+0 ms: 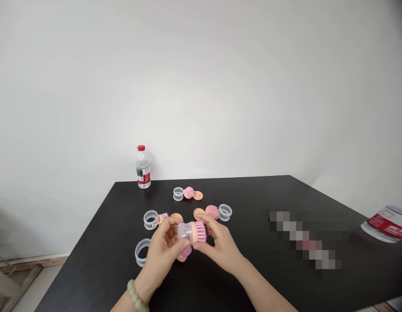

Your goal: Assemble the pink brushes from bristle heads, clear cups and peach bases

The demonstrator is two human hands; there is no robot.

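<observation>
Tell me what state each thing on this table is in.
Left hand: gripping the brush, bead bracelet on wrist.
Right hand: gripping the brush's other side.
Pink-bristled brush: held up, clear ring on it.
Water bottle: upright, red cap on.
Clear ring: loose on the table.
Peach disc: lying loose.
Bristled ball: loose, bristles showing.

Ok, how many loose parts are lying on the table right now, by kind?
Clear plastic rings: 4
Pink-bristled brush heads: 3
Peach plastic discs: 3
Total: 10, not counting pieces held or hidden by the left hand and right hand.
</observation>
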